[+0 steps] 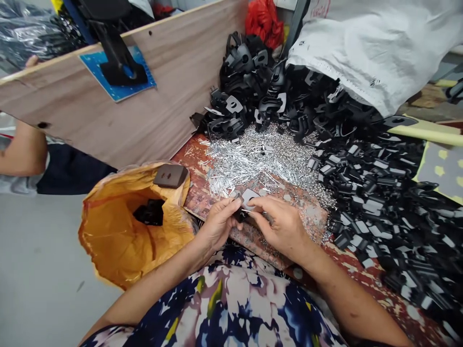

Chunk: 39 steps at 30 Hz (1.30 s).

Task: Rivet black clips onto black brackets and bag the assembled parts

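My left hand (218, 222) and my right hand (281, 222) meet over the near edge of the worn red table (365, 270). Together they pinch a small black plastic clip with a metal plate (249, 198). Both hands' fingers are closed on it. Just beyond lies a heap of small silver metal pins (253, 159). Piles of black plastic clips (379, 188) spread to the right and at the back (253, 86).
An orange sack (119, 241) stands open at my left with a black part (150, 212) inside and a dark piece (170, 175) on its rim. A wooden board (144, 96) slants behind it. A white sack (372, 43) lies at the back right. Another person's arm (21, 154) shows at the far left.
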Motion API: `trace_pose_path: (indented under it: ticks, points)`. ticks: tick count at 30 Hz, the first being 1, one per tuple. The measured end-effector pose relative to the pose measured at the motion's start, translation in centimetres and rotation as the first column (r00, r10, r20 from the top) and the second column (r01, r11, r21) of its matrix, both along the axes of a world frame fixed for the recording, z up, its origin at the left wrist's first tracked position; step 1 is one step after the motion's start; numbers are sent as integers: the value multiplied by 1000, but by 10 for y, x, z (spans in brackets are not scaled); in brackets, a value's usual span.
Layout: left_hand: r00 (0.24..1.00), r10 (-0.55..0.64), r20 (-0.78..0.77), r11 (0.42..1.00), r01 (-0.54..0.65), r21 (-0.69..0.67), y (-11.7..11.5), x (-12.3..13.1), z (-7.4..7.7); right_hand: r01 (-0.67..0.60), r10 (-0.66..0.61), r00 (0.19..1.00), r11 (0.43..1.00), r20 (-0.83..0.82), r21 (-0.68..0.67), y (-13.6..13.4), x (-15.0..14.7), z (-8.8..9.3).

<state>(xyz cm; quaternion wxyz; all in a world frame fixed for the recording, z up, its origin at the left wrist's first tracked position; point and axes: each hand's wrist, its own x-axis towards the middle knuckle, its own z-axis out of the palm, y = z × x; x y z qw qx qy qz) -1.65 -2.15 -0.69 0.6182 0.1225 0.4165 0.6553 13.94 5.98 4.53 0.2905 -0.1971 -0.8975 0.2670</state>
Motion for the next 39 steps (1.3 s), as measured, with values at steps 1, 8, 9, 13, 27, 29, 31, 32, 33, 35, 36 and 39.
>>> trace_pose_path:
  ticks: [1,8,9,13,27,29,31,32,33,35,36,39]
  points:
    - [1000,6,-2,1000,-6,-3,-1,1,0,-15,14,999,999,32,34,-1,0,2]
    - [990,144,-6,989,-144,-15,-1,15,3,-96,-44,977,781,207,617,-22,-22,4]
    - [987,160,-6,987,-160,-12,0,17,3,-100,-55,975,755,215,648,-23,-24,4]
    - [993,120,-12,993,-120,8,-4,15,6,-116,-36,964,833,262,540,-22,-23,8]
    - [604,-105,-790,988,-27,-152,-94,-59,-3,24,-280,767,912,577,410,-23,42,-48]
    - [648,-99,-755,988,-28,-153,-90,-53,-18,15,-249,742,935,623,355,-22,52,-56]
    - [625,-67,-778,991,-50,-126,-82,-43,-35,54,-225,729,961,647,273,-23,59,-59]
    - [597,-56,-800,992,-59,-114,-78,-39,-42,84,-221,727,968,650,236,-23,61,-58]
    - [571,-50,-820,992,-64,-105,-75,-36,-48,110,-220,734,972,643,206,-24,63,-55]
    - [538,-50,-841,993,-62,-99,-71,-34,-57,126,-206,789,976,579,176,-27,67,-47]
    - [534,-47,-844,993,-65,-96,-70,-35,-59,115,-191,833,978,519,176,-29,69,-41]
    - [533,-28,-846,993,-81,-84,-71,-36,-62,75,-146,937,972,319,223,-37,70,-29]
